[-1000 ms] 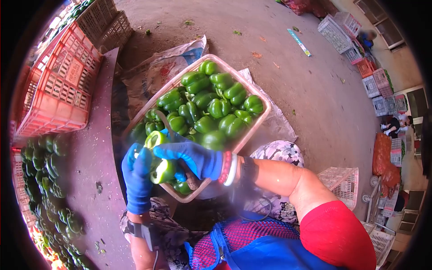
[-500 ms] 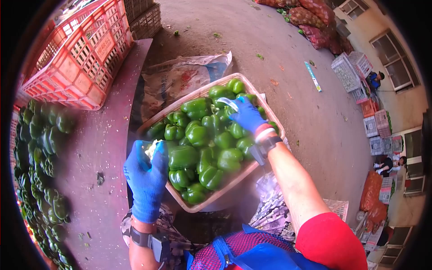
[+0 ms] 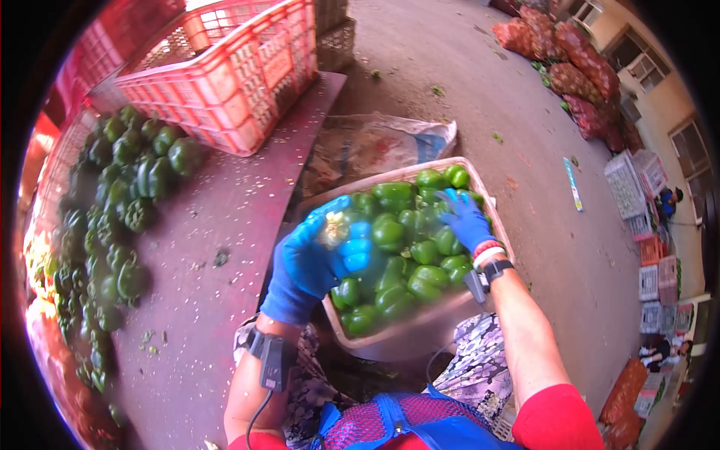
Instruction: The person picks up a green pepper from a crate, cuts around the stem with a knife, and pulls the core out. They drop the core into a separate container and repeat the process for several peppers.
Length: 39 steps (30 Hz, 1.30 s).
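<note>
My left hand (image 3: 319, 251), in a blue glove, is raised over the crate's left edge with its palm up and fingers curled. It holds a pale, seedy pepper core (image 3: 334, 229) between thumb and fingers. My right hand (image 3: 466, 221), also gloved in blue, reaches into the crate's far right part. Its fingers are spread over the green bell peppers (image 3: 426, 281) there. Whether it touches one is hard to see, and its palm is hidden. The pale plastic crate (image 3: 501, 229) in front of me is full of whole green peppers.
On my left, a reddish table (image 3: 202, 315) carries scattered seeds, a heap of green peppers (image 3: 124, 202) and a red crate (image 3: 251, 75). A printed sack (image 3: 375, 142) lies behind the pepper crate. Filled net sacks (image 3: 589, 64), stacked crates (image 3: 626, 184) and other people are farther right.
The view has turned left. My left hand has opened somewhat, turning its palm up, with the core still there. The pale curved tool seen at my right hand is out of sight; its fingers have spread.
</note>
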Motion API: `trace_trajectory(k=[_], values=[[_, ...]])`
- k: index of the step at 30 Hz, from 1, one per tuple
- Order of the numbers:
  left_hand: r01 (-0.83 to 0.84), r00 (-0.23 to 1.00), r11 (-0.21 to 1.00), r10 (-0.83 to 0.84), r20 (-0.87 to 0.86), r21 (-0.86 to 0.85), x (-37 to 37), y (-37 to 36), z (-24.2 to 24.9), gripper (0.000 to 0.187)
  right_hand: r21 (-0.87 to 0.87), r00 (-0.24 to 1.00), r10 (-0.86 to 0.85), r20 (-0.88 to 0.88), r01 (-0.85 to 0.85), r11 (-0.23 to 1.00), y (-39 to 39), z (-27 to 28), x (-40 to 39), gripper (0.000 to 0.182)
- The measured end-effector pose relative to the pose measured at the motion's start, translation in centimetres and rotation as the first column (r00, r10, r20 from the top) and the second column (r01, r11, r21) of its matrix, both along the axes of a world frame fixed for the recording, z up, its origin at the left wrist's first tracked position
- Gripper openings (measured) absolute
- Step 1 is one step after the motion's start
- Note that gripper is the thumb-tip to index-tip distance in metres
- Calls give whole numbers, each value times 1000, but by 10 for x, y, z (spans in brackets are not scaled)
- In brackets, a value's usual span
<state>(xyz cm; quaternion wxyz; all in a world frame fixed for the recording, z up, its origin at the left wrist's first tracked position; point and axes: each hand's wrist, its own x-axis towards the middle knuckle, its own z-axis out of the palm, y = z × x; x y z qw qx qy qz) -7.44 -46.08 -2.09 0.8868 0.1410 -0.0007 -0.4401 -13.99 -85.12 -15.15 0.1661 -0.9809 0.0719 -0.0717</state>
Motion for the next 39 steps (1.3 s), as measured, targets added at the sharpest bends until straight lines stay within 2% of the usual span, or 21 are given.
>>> trace_trajectory(k=[2, 4, 5, 7, 8, 10, 12, 15, 16, 17, 18, 19, 20, 21, 23, 28, 29, 32, 33, 36, 39], values=[[-34, 998, 993, 27, 62, 112, -7, 13, 7, 46, -7, 987, -12, 161, 13, 1000, -1, 16, 1, 57], [-122, 967, 969, 68, 244, 213, -17, 43, 8, 41, 545, 952, -270, -147, 306, 781, 28, 65, -7, 49], [-186, 941, 916, 63, 332, 355, -27, 69, 22, 36, 758, 916, -361, -174, 359, 545, 43, 83, -12, 35], [-440, 766, 590, -147, 626, 677, -55, 142, 40, 30, 945, 914, -281, -292, 321, 62, -6, 47, -11, 19], [-382, 827, 560, -148, 543, 735, -74, 187, 45, 29, 933, 928, -108, -357, 360, 13, -19, 62, -16, 18], [-191, 927, 181, -289, 237, 965, -129, 262, 59, 32, 725, 910, -86, -405, 262, -637, -26, 61, -14, 20], [14, 836, -216, -533, -130, 976, -186, 312, 61, 38, 782, 807, -368, -461, 174, -599, 12, 73, -8, 24], [122, 620, -549, -608, -495, 827, -212, 328, 85, 42, 726, 909, -89, -407, 262, -636, 47, 64, -6, 26], [3, 774, -535, -534, -341, 845, -204, 341, 73, 41, 669, 922, 29, -386, 302, -679, 72, 76, -3, 29], [-114, 882, -535, -442, -162, 837, -193, 357, 52, 40, 790, 920, -12, -392, 330, -517, 96, 90, -3, 36], [-228, 939, -509, -342, 48, 830, -169, 366, 36, 40, 776, 924, 28, -381, 336, -533, 104, 92, -1, 38], [-364, 929, -568, -276, 246, 738, -137, 372, 22, 39, 761, 926, 67, -370, 344, -550, 110, 91, 2, 39], [-613, 787, -655, -454, 418, 443, -105, 395, -9, 44, 744, 928, 103, -358, 350, -568, 115, 88, 6, 40], [-553, 818, -745, -398, 416, 374, -68, 402, -16, 57, 725, 907, 112, -406, 394, -565, 114, 83, 9, 42], [-633, 727, -763, -527, 440, 132, 0, 429, -38, 71, 773, 907, 106, -407, 404, -488, 116, 80, 8, 42], [-585, 805, -665, -548, 229, 463, 89, 412, 2, 77, 837, 879, -4, -476, 452, -309, 126, 87, 9, 38], [-493, 863, -492, -381, 332, 717, 91, 407, 10, 77, 834, 871, -19, -490, 463, -301, 128, 86, 11, 37], [-612, 775, -519, -546, 318, 597, 102, 405, -4, 76, 841, 872, -7, -489, 470, -269, 137, 89, 15, 33], [-619, 774, -633, -591, 226, 465, 99, 399, -10, 74, 852, 879, 11, -476, 464, -240, 142, 91, 17, 33], [-738, 672, -568, -665, 326, 365, 90, 395, -25, 70, 883, 894, 10, -448, 444, -155, 157, 97, 17, 33], [-622, 754, -490, -585, 299, 611, 72, 376, 0, 76, 939, 938, 42, -344, 344, 6, 168, 106, 9, 35]])
